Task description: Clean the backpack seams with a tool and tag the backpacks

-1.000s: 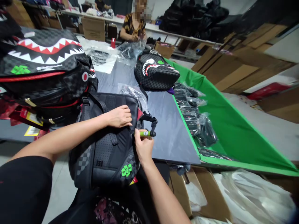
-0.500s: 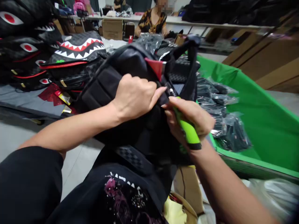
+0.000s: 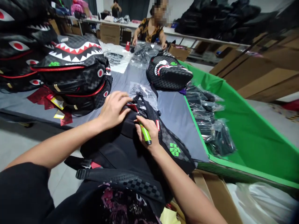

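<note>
Site: bag packing workshop or warehouse floor.

Evidence:
- Stack of like shark-mouth backpacks [image 3: 74,71] at left, hang tags [image 3: 57,102] on them; same print on a far backpack [image 3: 168,73] and the near backpack [image 3: 130,146].
- Long grey table [image 3: 173,112], clear plastic bags [image 3: 144,53] spread on it.
- Green bin [image 3: 233,109] beside the table, holding bagged goods [image 3: 210,127].
- Cartons [image 3: 109,32] on the back bench; flat cardboard [image 3: 268,77] leaning at right.
- Heap of black bags [image 3: 210,18] along the rear wall.
- A co-worker [image 3: 149,29] stands at the table's far end, hands on plastic bags.
- Bare concrete-like floor.
</note>
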Available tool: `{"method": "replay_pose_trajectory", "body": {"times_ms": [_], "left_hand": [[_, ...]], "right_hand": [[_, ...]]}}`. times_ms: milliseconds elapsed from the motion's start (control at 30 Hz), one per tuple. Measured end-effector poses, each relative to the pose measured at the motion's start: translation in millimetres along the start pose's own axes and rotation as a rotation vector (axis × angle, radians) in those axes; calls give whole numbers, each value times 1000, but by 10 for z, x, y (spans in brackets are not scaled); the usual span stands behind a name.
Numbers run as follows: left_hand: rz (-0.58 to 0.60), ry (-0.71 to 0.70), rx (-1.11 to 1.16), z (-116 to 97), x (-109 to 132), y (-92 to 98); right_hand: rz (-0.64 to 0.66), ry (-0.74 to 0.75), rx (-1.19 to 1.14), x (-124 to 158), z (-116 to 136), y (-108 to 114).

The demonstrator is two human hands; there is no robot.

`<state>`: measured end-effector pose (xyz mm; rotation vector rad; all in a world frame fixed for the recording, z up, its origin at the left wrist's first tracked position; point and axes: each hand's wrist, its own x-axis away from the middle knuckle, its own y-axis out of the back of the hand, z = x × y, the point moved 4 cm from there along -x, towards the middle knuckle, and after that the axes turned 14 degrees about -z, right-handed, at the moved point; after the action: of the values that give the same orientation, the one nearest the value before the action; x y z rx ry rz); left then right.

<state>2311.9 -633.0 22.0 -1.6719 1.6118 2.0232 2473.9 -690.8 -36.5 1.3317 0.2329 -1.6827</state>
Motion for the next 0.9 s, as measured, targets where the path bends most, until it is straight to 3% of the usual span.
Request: {"method": "replay_pose_trajectory", "body": {"times_ms": [133, 200, 367, 567, 900], "left_hand": [[406, -39, -97, 109, -177, -365], [504, -30, -171, 119, -186, -516], [406, -188, -149, -29, -58, -548], [396, -242, -225, -106, 68, -644], [419, -167, -215, -51, 54, -782]], "right_hand": [[-102, 10, -9, 154, 95, 24], [-73, 1, -11, 270, 140, 77], [76, -66, -90, 385, 109, 149], [-6, -488, -136, 351, -177, 101], [491, -353, -32, -125, -274, 216]]}}
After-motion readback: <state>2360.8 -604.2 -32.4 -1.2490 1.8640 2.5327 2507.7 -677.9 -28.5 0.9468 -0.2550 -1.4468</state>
